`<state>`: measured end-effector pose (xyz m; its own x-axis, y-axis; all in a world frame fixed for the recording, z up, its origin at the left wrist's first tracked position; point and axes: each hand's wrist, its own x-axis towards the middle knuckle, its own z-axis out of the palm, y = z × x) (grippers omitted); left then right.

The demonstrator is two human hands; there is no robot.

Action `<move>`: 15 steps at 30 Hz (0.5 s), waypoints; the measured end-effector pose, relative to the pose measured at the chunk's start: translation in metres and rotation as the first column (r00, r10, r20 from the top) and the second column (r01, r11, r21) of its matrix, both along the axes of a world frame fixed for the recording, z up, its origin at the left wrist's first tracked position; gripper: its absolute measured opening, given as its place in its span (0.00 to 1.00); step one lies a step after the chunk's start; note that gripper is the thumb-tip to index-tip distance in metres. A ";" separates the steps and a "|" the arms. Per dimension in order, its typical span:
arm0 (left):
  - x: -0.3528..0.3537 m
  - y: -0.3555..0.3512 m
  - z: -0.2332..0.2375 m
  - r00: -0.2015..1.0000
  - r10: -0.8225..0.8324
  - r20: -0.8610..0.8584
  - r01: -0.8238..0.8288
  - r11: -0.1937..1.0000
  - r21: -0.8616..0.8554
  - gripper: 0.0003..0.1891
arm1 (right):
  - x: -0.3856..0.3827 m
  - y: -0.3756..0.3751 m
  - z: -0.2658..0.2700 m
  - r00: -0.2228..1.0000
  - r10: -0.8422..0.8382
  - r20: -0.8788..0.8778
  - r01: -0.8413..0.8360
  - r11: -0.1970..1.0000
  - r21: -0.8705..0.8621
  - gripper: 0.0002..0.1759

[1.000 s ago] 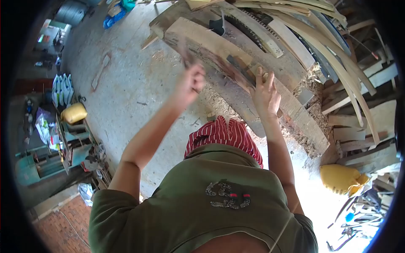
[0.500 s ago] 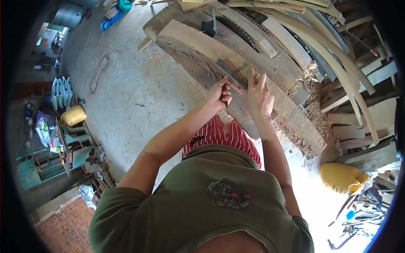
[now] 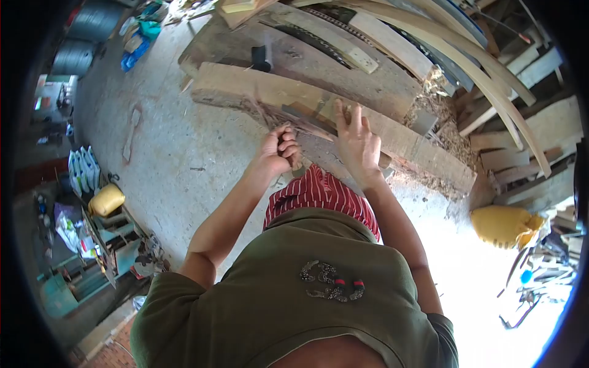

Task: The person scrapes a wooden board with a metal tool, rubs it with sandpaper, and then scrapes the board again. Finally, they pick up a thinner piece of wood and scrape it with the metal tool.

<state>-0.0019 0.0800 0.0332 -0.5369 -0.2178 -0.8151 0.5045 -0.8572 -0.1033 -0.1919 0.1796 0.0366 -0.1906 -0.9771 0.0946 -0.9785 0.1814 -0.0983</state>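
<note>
Left hand [image 3: 279, 152] had drawn slightly away from the right hand [image 3: 358, 148], curled, contents unclear; the right lay outstretched over the wooden plank [image 3: 420, 147] ahead, its grip impossible to tell.

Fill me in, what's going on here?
A person in a green shirt rests the right hand on a thick wooden board, close to a dark strip. The left hand is curled by the board's near edge; whether it grips anything is unclear. Wood shavings lie near the board's right end.
</note>
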 end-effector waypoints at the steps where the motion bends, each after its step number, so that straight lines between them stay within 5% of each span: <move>1: 0.002 -0.001 0.000 1.000 -0.005 0.014 0.004 1.000 0.027 0.11 | -0.001 0.000 -0.002 1.000 -0.018 -0.005 0.018 1.000 0.011 0.39; 7: 0.014 0.000 -0.008 0.993 -0.114 0.024 0.116 0.989 -0.094 0.10 | -0.001 0.000 -0.001 1.000 0.003 -0.026 -0.004 1.000 -0.025 0.39; 9: 0.016 0.007 -0.014 0.953 -0.300 0.052 0.301 0.902 -0.310 0.10 | -0.001 -0.002 0.000 1.000 0.012 0.006 -0.012 1.000 -0.020 0.39; 10: 0.016 0.006 -0.019 0.933 -0.338 -0.124 0.285 0.903 -0.322 0.08 | -0.002 -0.001 0.000 1.000 0.007 0.027 -0.007 1.000 -0.008 0.40; 15: 0.002 0.004 -0.037 0.991 -0.041 -0.127 0.016 0.981 -0.191 0.07 | -0.010 0.003 0.017 0.991 0.038 0.131 -0.039 0.999 0.006 0.39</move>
<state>0.0004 0.0836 -0.0038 -0.6432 -0.3444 -0.6839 0.4727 -0.8812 -0.0008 -0.2016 0.1827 0.0534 -0.1627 -0.9847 0.0630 -0.9636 0.1449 -0.2249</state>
